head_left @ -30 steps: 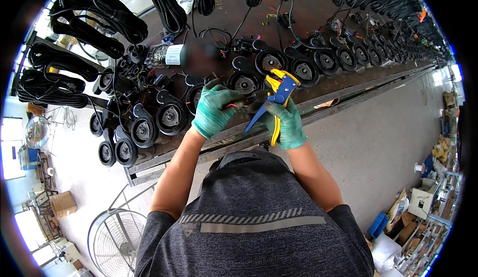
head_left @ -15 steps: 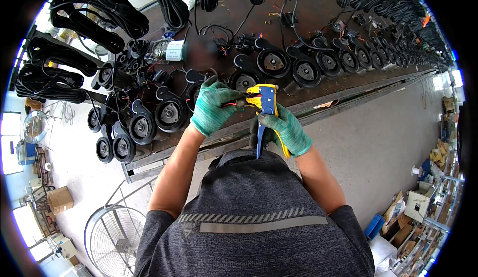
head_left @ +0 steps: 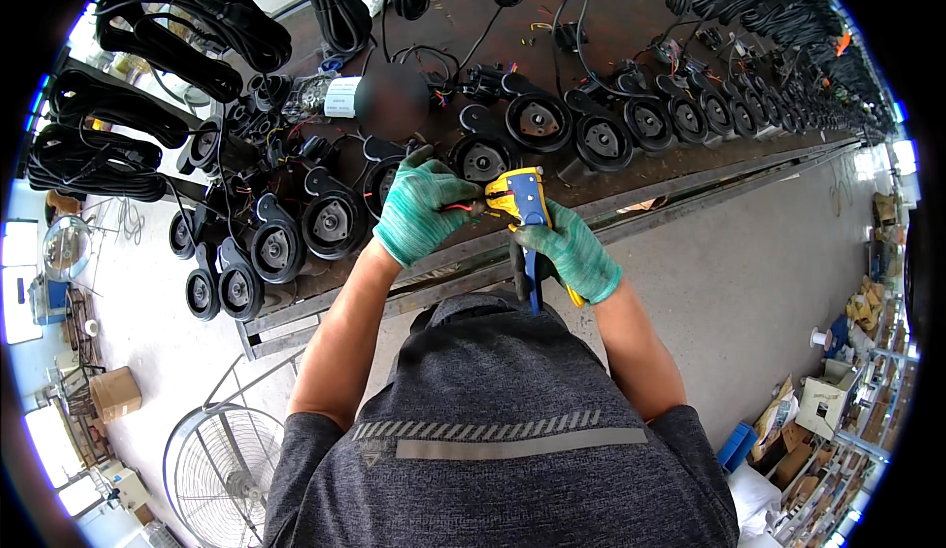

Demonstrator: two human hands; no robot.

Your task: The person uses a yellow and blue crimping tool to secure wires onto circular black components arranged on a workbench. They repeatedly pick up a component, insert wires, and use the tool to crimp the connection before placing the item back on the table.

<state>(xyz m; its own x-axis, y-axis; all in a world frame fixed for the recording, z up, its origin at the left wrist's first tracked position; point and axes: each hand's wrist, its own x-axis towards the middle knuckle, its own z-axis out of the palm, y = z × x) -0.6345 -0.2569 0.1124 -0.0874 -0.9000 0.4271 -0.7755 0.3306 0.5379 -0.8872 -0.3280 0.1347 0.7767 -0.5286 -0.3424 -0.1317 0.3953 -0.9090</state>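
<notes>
Head view. A: Items in hand?

B: Left hand [head_left: 429, 203], green-gloved: fingers pinched on a red wire [head_left: 459, 207]. Right hand [head_left: 576, 250], green-gloved: wrapped around the handles of a blue-and-yellow plier tool [head_left: 528, 196], its head just beside your left fingertips. Whether the tool bites the wire: you cannot tell.

A: Handling advice?

B: Wire straight and square to the tool's mouth; your fingertips out of its bite; an even squeeze.

A: Edges, room?

B: Surface [head_left: 448, 11]: front edge runs below your hands. Black wheel units [head_left: 483, 159]: close ahead, limiting forward reach. Floor [head_left: 709, 282]: more elbow room, right side.
</notes>
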